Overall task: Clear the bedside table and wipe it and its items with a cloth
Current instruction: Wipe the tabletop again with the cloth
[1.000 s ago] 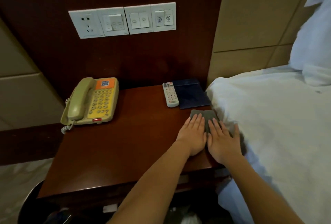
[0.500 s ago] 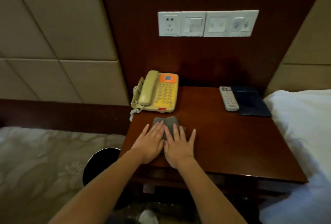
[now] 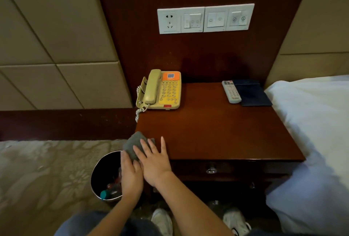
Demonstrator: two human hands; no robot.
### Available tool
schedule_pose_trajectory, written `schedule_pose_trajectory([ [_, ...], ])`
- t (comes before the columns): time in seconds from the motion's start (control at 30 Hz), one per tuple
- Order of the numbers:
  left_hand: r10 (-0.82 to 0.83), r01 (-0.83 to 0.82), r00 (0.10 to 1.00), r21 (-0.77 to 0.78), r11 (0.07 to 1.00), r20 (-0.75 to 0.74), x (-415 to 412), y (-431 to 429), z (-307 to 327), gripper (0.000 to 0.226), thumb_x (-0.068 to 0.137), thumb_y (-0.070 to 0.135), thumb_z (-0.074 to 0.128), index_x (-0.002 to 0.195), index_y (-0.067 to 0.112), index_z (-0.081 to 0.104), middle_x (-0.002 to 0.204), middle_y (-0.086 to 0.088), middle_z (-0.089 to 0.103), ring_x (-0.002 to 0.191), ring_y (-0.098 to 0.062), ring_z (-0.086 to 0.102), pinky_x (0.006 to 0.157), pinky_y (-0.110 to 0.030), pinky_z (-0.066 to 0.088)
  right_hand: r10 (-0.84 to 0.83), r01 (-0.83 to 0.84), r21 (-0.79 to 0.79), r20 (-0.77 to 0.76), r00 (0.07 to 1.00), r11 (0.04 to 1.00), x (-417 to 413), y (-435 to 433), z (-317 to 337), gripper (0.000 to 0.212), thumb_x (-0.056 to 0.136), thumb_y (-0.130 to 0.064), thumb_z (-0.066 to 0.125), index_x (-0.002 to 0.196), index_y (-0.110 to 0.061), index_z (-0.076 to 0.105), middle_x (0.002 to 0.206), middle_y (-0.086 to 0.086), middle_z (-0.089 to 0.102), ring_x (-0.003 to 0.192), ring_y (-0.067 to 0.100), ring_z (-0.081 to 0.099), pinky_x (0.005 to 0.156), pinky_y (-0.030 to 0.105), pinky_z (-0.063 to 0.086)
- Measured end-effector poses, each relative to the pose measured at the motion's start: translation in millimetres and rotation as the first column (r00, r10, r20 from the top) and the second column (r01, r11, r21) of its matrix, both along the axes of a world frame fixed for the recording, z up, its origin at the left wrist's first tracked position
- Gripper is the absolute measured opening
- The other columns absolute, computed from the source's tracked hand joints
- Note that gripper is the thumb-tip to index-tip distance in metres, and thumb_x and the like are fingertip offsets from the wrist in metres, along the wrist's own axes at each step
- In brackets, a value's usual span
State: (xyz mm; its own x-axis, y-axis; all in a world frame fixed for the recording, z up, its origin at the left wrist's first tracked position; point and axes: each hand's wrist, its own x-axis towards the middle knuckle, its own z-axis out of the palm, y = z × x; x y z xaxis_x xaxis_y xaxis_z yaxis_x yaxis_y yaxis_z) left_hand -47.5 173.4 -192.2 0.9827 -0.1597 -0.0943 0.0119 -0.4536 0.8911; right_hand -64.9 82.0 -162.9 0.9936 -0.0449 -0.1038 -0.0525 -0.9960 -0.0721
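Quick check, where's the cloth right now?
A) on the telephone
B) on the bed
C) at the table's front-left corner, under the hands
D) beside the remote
C: the grey cloth lies at the bedside table's front-left corner, right hand flat on it, left hand touching its edge.

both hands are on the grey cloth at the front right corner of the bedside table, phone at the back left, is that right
Wrong corner. The head view shows the grey cloth at the front left corner of the bedside table, by the bin. The left hand and right hand do rest on it, and the phone is at the back left.
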Motion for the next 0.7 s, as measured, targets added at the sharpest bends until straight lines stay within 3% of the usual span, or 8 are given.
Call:
schedule_pose_trajectory([
  [0.13, -0.036, -0.004, 0.991, 0.290, 0.957, 0.132, -23, -6, -1, 0.061, 0.102, 0.019, 0.033, 0.152, 0.011, -0.001, 0.159, -0.004, -0.010, 0.146, -0.023, -0.004, 0.119, -0.041, 0.002, 0.019, -0.019, 0.010, 0.054, 0.998, 1.000, -24, -7, -8, 0.063, 0.099, -0.029, 0.038, 0.151, -0.024, 0.004, 0.160, 0.008, -0.004, 0.146, 0.029, -0.006, 0.112, 0.057, -0.016],
  [0.23, -0.096, 0.071, 0.993, 0.309, 0.948, 0.067, -37, -17, 5, 0.060, 0.102, 0.019, 0.031, 0.151, 0.006, -0.001, 0.158, -0.007, -0.014, 0.146, -0.020, -0.010, 0.119, -0.040, -0.002, 0.027, -0.024, -0.031, 0.088, 0.996, 0.999, -39, -14, -14, 0.066, 0.098, -0.029, 0.042, 0.151, -0.023, 0.003, 0.160, 0.009, -0.003, 0.147, 0.029, -0.004, 0.108, 0.055, -0.021],
  [0.37, -0.121, 0.115, 0.993, 0.290, 0.950, 0.003, -39, -21, 3, 0.061, 0.100, 0.020, 0.038, 0.150, 0.003, 0.007, 0.159, -0.011, -0.010, 0.146, -0.028, 0.003, 0.119, -0.043, 0.011, 0.051, -0.047, -0.082, 0.042, 0.998, 0.996, -50, -32, -16, 0.085, 0.092, -0.030, 0.056, 0.150, -0.026, -0.006, 0.159, 0.006, -0.010, 0.146, 0.026, -0.009, 0.103, 0.059, -0.023],
  [0.47, 0.002, 0.035, 0.984, 0.207, 0.978, -0.177, -26, -27, 9, 0.054, 0.098, 0.022, 0.042, 0.145, 0.004, 0.025, 0.154, -0.017, 0.016, 0.138, -0.035, 0.026, 0.113, -0.046, 0.027, 0.068, -0.068, -0.134, 0.001, 0.998, 0.989, -55, -37, -22, 0.107, 0.082, -0.032, 0.069, 0.148, -0.027, -0.015, 0.158, 0.005, -0.016, 0.145, 0.026, -0.013, 0.105, 0.062, -0.018],
  [0.5, 0.084, -0.031, 0.952, 0.180, 0.983, -0.294, -20, -33, 14, 0.052, 0.097, 0.029, 0.041, 0.142, 0.005, 0.031, 0.150, -0.019, 0.024, 0.132, -0.036, 0.032, 0.109, -0.047, 0.032, 0.074, -0.072, -0.140, 0.012, 0.997, 0.988, -57, -37, -23, 0.105, 0.084, -0.033, 0.067, 0.148, -0.027, -0.016, 0.158, 0.006, -0.017, 0.145, 0.026, -0.014, 0.107, 0.063, -0.016],
  [0.57, 0.150, -0.194, 0.783, -0.008, 0.981, -0.603, -12, -46, 32, 0.058, 0.092, 0.041, 0.043, 0.139, 0.008, 0.038, 0.145, -0.017, 0.036, 0.129, -0.037, 0.038, 0.103, -0.051, 0.038, 0.105, -0.096, -0.135, 0.061, 0.993, 0.986, -64, -41, -18, 0.089, 0.092, -0.031, 0.054, 0.150, -0.025, -0.012, 0.158, 0.007, -0.019, 0.145, 0.026, -0.016, 0.110, 0.064, -0.013],
  [0.63, -0.020, -0.346, 0.584, -0.270, 0.899, -0.812, -8, -59, 46, 0.059, 0.095, 0.048, 0.040, 0.141, 0.010, 0.037, 0.144, -0.016, 0.040, 0.132, -0.038, 0.038, 0.101, -0.054, 0.037, 0.124, -0.106, -0.118, 0.154, 0.980, 0.987, -76, -56, -10, 0.079, 0.095, -0.025, 0.047, 0.151, -0.025, -0.008, 0.157, 0.007, -0.020, 0.145, 0.024, -0.016, 0.112, 0.061, -0.012],
  [0.7, -0.116, -0.456, 0.461, -0.347, 0.819, -0.880, -8, -68, 45, 0.070, 0.096, 0.056, 0.032, 0.146, 0.008, 0.030, 0.148, -0.020, 0.034, 0.136, -0.038, 0.033, 0.107, -0.052, 0.028, 0.097, -0.077, -0.092, 0.238, 0.967, 0.993, -91, -79, -1, 0.085, 0.091, -0.014, 0.050, 0.150, -0.028, -0.009, 0.158, 0.006, -0.017, 0.145, 0.022, -0.014, 0.112, 0.055, -0.016],
])
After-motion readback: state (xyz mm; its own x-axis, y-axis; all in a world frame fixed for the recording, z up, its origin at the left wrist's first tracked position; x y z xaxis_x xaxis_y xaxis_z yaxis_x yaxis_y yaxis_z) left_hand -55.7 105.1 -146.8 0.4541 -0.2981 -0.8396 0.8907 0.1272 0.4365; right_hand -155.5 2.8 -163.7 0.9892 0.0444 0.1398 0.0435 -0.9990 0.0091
